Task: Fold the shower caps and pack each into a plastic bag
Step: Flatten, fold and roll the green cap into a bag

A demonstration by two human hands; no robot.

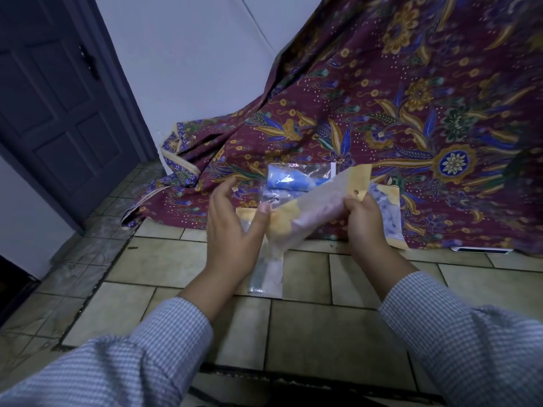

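Past the checked sleeves (470, 333) at the frame's bottom, the right hand (367, 227) pinches the top of a yellow-edged plastic bag (283, 226) at mid-frame, pink shower cap (320, 212) apparently inside, the left hand (235, 233) loosely open, thumb against its other end, so sealing likely comes next.

The right hand (367, 224) grips the right end of a yellow-edged bag (320, 198) holding a pink cap (308, 220). The left hand (232, 227) has its thumb on the bag's left end, fingers spread. A blue bag (293, 179) lies far on the cloth (411, 98), a right bag (388, 212) behind the right hand, and a near bag (269, 274) on the tiles (323, 333).
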